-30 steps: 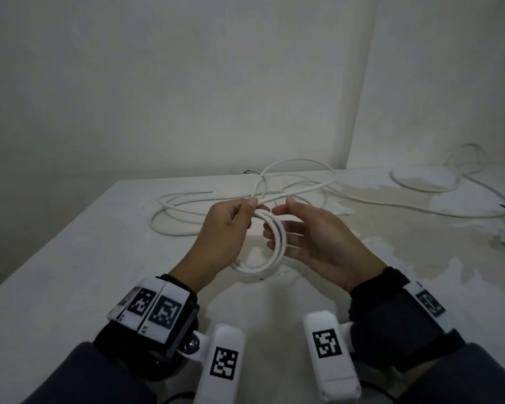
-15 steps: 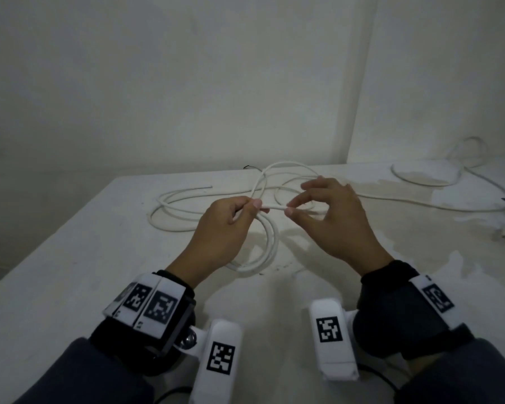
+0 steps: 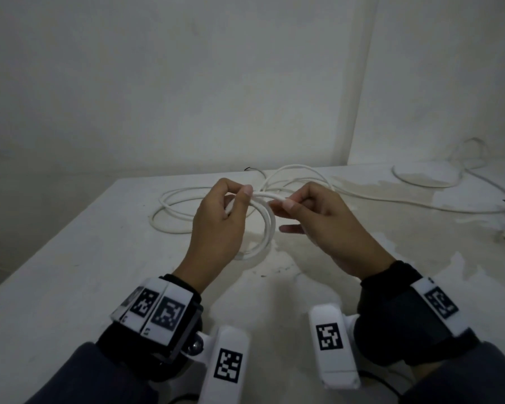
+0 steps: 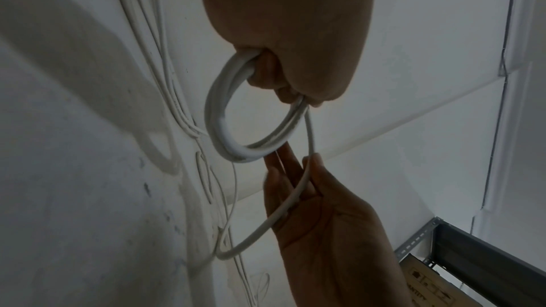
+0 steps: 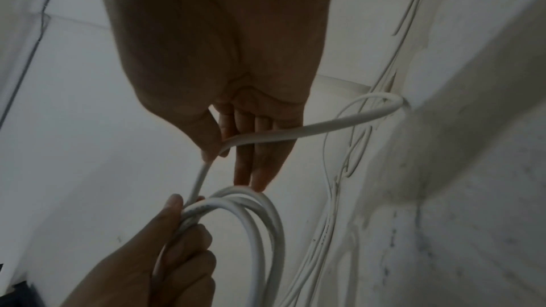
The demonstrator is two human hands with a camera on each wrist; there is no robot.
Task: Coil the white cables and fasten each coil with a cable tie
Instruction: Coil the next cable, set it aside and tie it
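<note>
Both hands raised since before, left hand (image 3: 219, 223) gripping coil (image 3: 267, 228), right hand (image 3: 327, 228) pinching cable (image 3: 270, 196)

Right hand (image 5: 218, 60) pinching the cable strand (image 5: 295, 133); left hand (image 5: 153, 263) around the coil (image 5: 260, 230).

Left hand (image 3: 220, 217) fingers curled in a closed grip, right hand (image 3: 327, 223) thumb and forefinger pinched.

The head view looks forward and down from above both wrists onto the pale, stained table top (image 3: 70, 281) and the plain white walls behind it; each wrist view looks close along its own palm toward the other hand. All three share the small coil of white round cable (image 3: 267, 225) (image 4: 224, 134) (image 5: 260, 225) held between the left hand (image 3: 219, 228) (image 4: 295, 32) (image 5: 153, 265) and the right hand (image 3: 330, 228) (image 4: 325, 218) (image 5: 221, 55).
</note>
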